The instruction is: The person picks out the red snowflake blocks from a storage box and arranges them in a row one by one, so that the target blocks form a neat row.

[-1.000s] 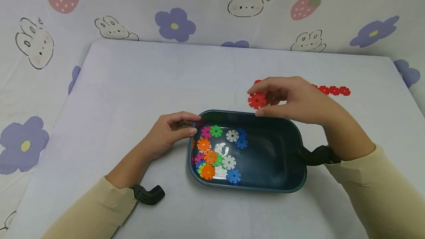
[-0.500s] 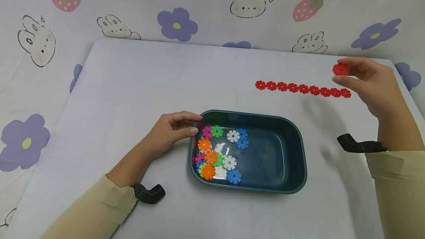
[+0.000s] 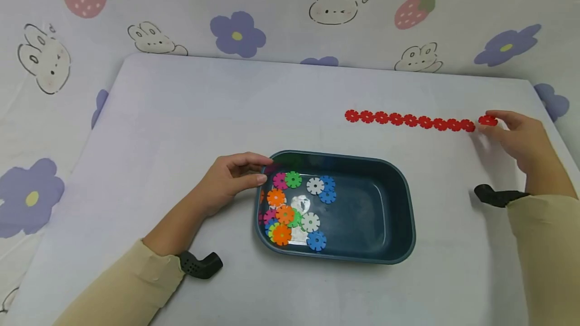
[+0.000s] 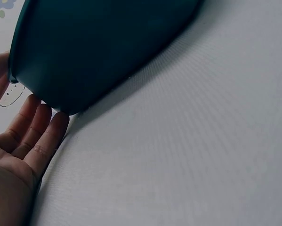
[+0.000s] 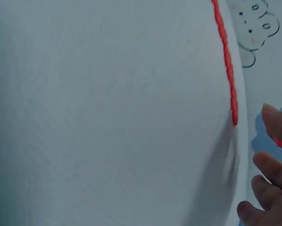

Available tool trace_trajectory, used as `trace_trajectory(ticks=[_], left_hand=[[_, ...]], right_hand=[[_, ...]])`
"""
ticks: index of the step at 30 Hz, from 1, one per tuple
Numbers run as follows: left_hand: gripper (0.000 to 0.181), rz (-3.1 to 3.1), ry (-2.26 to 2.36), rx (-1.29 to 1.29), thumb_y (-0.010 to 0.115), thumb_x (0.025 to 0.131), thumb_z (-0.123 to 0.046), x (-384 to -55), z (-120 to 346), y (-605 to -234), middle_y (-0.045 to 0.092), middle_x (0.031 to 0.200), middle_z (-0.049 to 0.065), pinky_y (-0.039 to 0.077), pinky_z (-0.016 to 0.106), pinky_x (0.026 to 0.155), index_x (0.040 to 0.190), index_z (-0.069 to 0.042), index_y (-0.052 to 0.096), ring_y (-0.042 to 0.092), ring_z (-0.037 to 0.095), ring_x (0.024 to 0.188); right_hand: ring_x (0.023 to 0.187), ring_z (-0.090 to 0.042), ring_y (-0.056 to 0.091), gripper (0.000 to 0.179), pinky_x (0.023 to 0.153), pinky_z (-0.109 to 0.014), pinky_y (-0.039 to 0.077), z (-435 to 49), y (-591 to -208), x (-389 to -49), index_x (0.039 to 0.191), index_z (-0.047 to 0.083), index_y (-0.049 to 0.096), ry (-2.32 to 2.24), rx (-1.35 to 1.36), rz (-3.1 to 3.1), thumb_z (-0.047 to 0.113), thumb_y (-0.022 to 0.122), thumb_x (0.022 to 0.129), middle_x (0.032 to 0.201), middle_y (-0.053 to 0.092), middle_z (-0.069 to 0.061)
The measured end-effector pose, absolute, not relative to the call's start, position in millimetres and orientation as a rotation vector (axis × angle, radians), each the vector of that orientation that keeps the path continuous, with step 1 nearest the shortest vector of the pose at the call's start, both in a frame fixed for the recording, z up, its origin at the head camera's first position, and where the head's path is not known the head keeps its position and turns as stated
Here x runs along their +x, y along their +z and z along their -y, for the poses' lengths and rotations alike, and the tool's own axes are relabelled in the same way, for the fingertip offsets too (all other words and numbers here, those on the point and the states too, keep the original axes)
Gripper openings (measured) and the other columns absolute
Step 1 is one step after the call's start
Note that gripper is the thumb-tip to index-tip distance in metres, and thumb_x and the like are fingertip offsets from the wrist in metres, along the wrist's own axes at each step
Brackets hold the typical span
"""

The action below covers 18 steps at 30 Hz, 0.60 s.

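Note:
In the head view, my right hand pinches a red notched plastic disc between thumb and fingers. It is just off the right end of a row of red discs, set edge to edge on the table. In the right wrist view, the row is seen nearly edge-on, and only a sliver of the held disc shows. My left hand holds the left rim of a dark blue plastic basin, several fingertips against its outer wall in the left wrist view.
At the basin's left side lie several loose notched discs in orange, green, white, blue and pink, such as an orange disc. A white table spreads under everything. Behind it hangs a patterned cloth. Black camera mounts sit at both wrists.
My right hand has carried the red disc from above the basin out to the right, then down to the row's right end. The left hand and basin have stayed put.

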<state>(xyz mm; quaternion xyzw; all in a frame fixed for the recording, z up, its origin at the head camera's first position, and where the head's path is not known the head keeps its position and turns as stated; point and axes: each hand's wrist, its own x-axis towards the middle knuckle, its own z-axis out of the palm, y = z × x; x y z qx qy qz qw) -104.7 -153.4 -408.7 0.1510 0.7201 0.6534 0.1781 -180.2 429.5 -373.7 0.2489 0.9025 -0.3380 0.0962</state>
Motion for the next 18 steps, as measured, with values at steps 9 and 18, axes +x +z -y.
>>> trace_trajectory(ticks=[9, 18], left_hand=[[0.032, -2.005, 1.868, 0.418, 0.07, 0.091, -0.015, -103, 153, -407, 0.066, 0.125, 0.007, 0.051, 0.026, 0.096, 0.122, -0.008, 0.068, 0.06, 0.023, 0.116], [0.032, -2.014, 1.834, 0.4, 0.071, 0.09, -0.018, -105, 150, -403, 0.066, 0.125, 0.004, 0.052, 0.028, 0.095, 0.121, -0.012, 0.069, 0.06, 0.022, 0.117]], right_hand=[[0.147, -0.051, 0.001, 0.082, 0.106, -0.068, 0.032, -440, -381, -189, 0.157, 0.024, 0.022, -0.895, 0.748, -2.631, 0.062, 0.053, 0.091, 0.163, 0.0, -0.023], [0.146, -0.052, 0.002, 0.07, 0.108, -0.067, 0.028, -450, -387, -189, 0.155, 0.017, 0.02, -0.836, 0.74, -2.624, 0.049, 0.047, 0.099, 0.161, 0.001, -0.028]])
